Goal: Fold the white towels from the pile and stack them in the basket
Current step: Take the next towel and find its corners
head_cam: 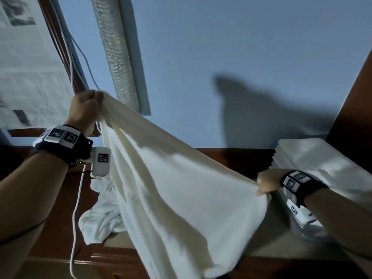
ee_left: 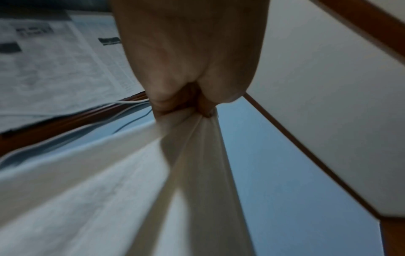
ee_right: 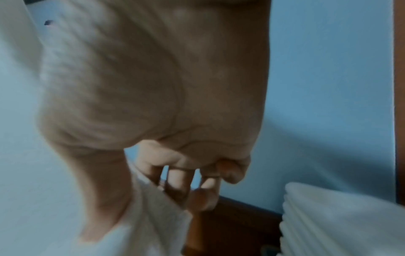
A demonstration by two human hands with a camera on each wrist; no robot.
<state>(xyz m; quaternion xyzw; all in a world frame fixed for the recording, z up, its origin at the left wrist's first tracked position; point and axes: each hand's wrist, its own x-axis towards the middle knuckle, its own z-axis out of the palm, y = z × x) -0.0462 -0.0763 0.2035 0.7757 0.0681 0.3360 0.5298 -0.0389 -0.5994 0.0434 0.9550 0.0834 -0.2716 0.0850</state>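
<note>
Head view: large white cloth towel (head_cam: 171,188) is spread in the air between both hands. Left hand (head_cam: 84,111), upper left of frame, has its fingers (ee_left: 203,105) clenched round a bunched corner. Right hand (head_cam: 266,183), lower right of frame, pinches the opposite corner between thumb and curled fingers (ee_right: 175,187).

Key relation: the held top edge runs as a diagonal from upper left down to lower right, so the towel's long axis slopes and the left hand sits much higher and further back than the right. The loose body hangs below that edge, its lower hem dropping past the front edge of the dark wooden bench (head_cam: 112,260) at bottom centre.

Judgement: the next move likely calls for levelling the two corners or bringing them together; the right hand is nearer the target.

Crumpled pile of white towels (head_cam: 100,214) lies on the bench at lower left, just behind the hanging cloth. Stack of folded white towels (head_cam: 314,158) stands at right, just beyond the right wrist; the basket itself is not clearly made out. Open room lies centre frame, before the blue wall (head_cam: 241,47). White cable (head_cam: 75,208) trails at lower left, a possible snag.
</note>
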